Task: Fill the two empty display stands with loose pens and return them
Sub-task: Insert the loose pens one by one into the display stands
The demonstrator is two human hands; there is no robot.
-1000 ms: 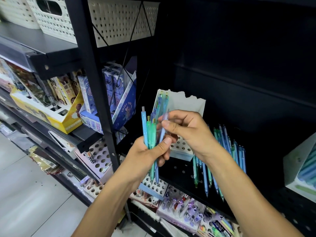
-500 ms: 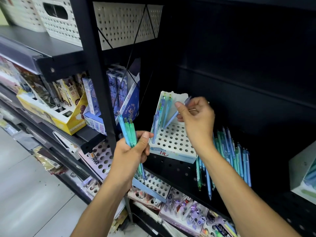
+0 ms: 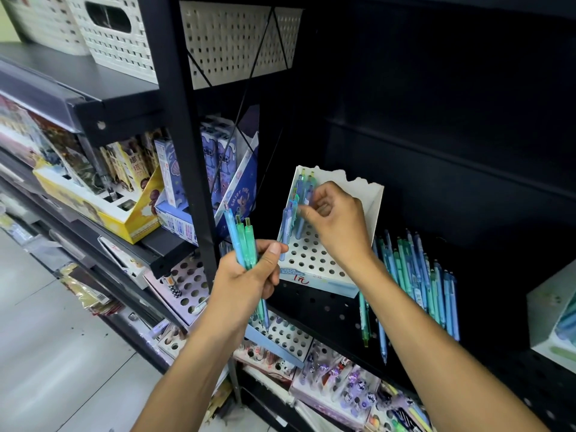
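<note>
You are filling the white stand (image 3: 314,260) on the black shelf (image 3: 327,310); seat each pen straight down into a free hole, working row by row. Your right hand (image 3: 335,219) is pinching a pen (image 3: 304,213) at the stand's 11 o'clock corner. Your left hand (image 3: 246,279), at its 8 o'clock, is gripping three spare pens (image 3: 241,241). Loose pens (image 3: 417,282) are lying at 3 o'clock.

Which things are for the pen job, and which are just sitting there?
For the job: left hand holding pens; right hand at white stand; loose pens.
Just there: baskets, yellow box, blue boxes.
</note>
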